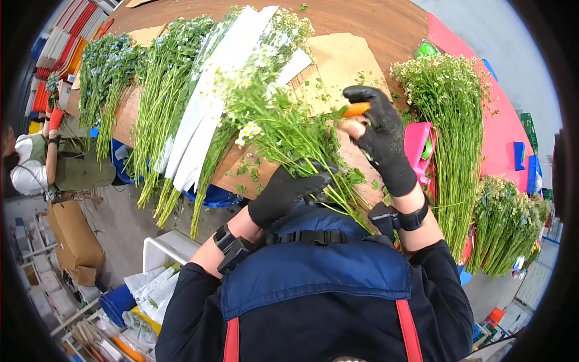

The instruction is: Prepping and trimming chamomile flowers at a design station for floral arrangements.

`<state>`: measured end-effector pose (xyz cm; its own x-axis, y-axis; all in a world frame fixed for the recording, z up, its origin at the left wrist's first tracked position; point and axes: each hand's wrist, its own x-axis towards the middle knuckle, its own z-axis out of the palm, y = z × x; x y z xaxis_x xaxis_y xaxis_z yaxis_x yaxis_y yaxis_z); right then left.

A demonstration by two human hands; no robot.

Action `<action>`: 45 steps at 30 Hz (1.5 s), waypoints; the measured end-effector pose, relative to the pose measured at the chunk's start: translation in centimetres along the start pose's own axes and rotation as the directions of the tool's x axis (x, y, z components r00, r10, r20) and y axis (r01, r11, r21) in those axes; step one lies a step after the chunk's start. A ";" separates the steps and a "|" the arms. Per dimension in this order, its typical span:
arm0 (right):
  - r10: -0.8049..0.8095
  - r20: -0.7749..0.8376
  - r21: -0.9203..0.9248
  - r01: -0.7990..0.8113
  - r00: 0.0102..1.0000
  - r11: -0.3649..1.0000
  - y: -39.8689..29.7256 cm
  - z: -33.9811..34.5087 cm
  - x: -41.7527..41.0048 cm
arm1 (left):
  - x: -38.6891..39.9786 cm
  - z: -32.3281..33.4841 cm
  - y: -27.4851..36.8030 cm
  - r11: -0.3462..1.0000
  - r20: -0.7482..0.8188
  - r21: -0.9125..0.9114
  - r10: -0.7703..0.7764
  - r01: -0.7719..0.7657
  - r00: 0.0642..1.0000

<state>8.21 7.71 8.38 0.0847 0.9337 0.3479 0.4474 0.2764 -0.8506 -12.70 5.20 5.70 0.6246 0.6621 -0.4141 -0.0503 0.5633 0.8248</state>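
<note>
My left hand, in a black glove, grips the stems of a loose bunch of white daisy-like flowers, probably chamomile. The flower heads point away from me and the stem ends reach towards my apron. My right hand, in a black glove with a bare thumb tip, is raised to the right of the bunch. Its fingers curl around a small orange object, whose exact kind is unclear. White paper sleeves and wrapped bunches lie left of the held stems.
Blue-flowered bunches hang over the left table edge. Cardboard with leaf scraps lies ahead. At right are a tall flower bunch, a pink plastic holder and a pink tabletop. A co-worker stands far left.
</note>
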 end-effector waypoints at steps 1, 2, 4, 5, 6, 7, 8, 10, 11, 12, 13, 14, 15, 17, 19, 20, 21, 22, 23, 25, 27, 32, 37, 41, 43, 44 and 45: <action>0.021 0.127 0.033 -0.026 0.992 0.999 -0.1 -0.3 -0.1 | 0.0 -0.1 0.0 1.000 0.001 -0.001 0.000 0.000 1.000; 0.117 0.272 0.050 -0.135 0.955 0.990 -0.1 -0.4 -0.4 | -0.2 -0.4 -0.1 0.996 0.017 0.064 0.060 -0.061 0.998; 0.239 0.435 0.032 -0.280 0.868 0.959 -0.2 0.2 -1.4 | -0.2 -0.5 0.1 0.984 0.045 0.128 0.119 -0.124 0.992; 0.275 0.487 0.086 -0.359 0.829 0.929 -0.5 0.7 -1.5 | 0.0 -0.5 0.2 0.987 0.037 0.126 0.092 -0.096 0.995; 0.267 0.524 0.192 -0.418 0.808 0.888 -0.1 1.1 -1.6 | 0.1 -0.6 0.3 0.990 0.028 0.124 0.065 -0.068 0.997; 0.268 0.524 0.192 -0.419 0.808 0.888 -0.2 1.3 -1.4 | 0.2 -0.7 0.3 0.992 0.017 0.121 0.038 -0.040 0.999; 0.342 0.529 0.221 -0.515 0.777 0.828 -0.5 1.4 -1.2 | 0.3 -1.0 0.1 0.992 0.017 0.121 0.038 -0.040 0.999; 0.381 0.490 0.289 -0.558 0.784 0.778 -0.3 1.7 -1.2 | 0.7 -1.5 -0.1 0.997 0.012 -0.063 -0.049 0.050 0.999; 0.379 0.491 0.289 -0.557 0.784 0.779 0.3 1.8 -1.5 | 0.6 -1.5 -0.1 0.997 0.011 -0.063 -0.047 0.048 0.999; 0.331 0.422 0.307 -0.477 0.844 0.823 0.7 1.8 -1.7 | 0.5 -1.3 0.1 0.993 -0.013 -0.109 -0.041 0.040 0.999; 0.278 0.351 0.318 -0.393 0.894 0.863 0.8 1.9 -1.8 | 0.5 -1.2 0.2 0.988 -0.037 -0.154 -0.036 0.030 0.999; 0.298 0.288 0.215 -0.365 0.910 0.906 0.5 1.7 -1.8 | 0.5 -1.3 0.0 0.987 -0.037 -0.155 -0.037 0.030 0.999; 0.297 0.290 0.215 -0.364 0.910 0.906 0.8 1.7 -1.8 | 0.3 -1.4 -0.2 0.992 -0.021 -0.126 -0.008 0.005 1.000; 0.073 0.109 0.095 -0.083 0.991 0.992 1.5 1.7 -1.6 | 0.2 -1.3 -0.2 0.995 -0.005 -0.098 0.021 -0.021 1.000; 0.084 0.074 0.103 -0.092 0.994 0.990 1.2 2.0 -1.5 | 0.4 -0.9 0.2 0.966 -0.024 -0.258 -0.033 0.025 0.999; 0.090 0.002 0.095 -0.089 0.996 0.991 1.3 2.3 -1.5 | 0.6 -1.2 -0.3 0.966 -0.021 -0.258 -0.033 0.026 0.999; 0.090 -0.066 0.091 -0.084 0.994 0.992 1.3 2.5 -1.4 | 0.6 -1.6 -0.7 0.997 0.043 -0.058 0.058 -0.055 0.997; 0.061 -0.165 0.187 -0.029 0.984 0.982 0.9 2.6 -0.7 | 0.5 -1.8 -1.0 0.979 0.122 0.138 0.133 -0.149 0.984; 0.002 -0.192 0.064 0.011 0.981 0.998 0.8 2.0 0.1 | 0.5 -1.7 -1.3 0.979 0.119 0.138 0.136 -0.152 0.983; 0.011 0.108 0.056 -0.017 0.994 0.998 0.9 0.6 0.3 | 0.5 -1.2 -1.4 0.974 0.151 0.135 0.160 -0.181 0.975; -0.046 0.221 0.078 0.029 0.974 0.997 0.5 0.8 0.2 | 0.3 -1.2 -1.1 0.957 0.129 0.255 0.109 -0.140 0.986; 0.272 0.542 0.205 -0.439 0.795 0.875 1.5 1.4 -1.2 | 1.1 -1.1 -1.1 0.918 0.147 0.321 0.195 -0.233 0.970; 0.205 0.442 0.281 -0.352 0.873 0.893 2.5 2.6 -1.9 | 0.6 -0.5 0.0 0.940 0.084 0.263 0.202 -0.217 0.976; 0.113 0.465 0.199 -0.228 0.878 0.953 1.5 2.7 -1.6 | 0.4 -0.6 0.0 0.909 0.134 0.314 0.242 -0.273 0.961; 0.147 0.477 0.222 -0.280 0.867 0.934 2.1 3.0 -1.9 | 0.6 -0.6 -0.4 0.837 0.193 0.364 0.362 -0.409 0.912; 0.180 0.457 0.250 -0.320 0.871 0.914 2.4 3.2 -2.3 | 0.5 -0.6 -0.7 0.833 0.160 0.378 0.372 -0.405 0.914; 0.211 0.443 0.279 -0.358 0.871 0.891 2.4 3.4 -2.5 | 0.5 -0.7 -1.0 0.829 0.121 0.392 0.384 -0.400 0.915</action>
<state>6.06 6.75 4.16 -0.2265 0.9727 -0.0516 0.1194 -0.0249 -0.9925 -12.91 5.32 4.45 0.6470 0.7623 -0.0156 0.0145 0.0082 0.9999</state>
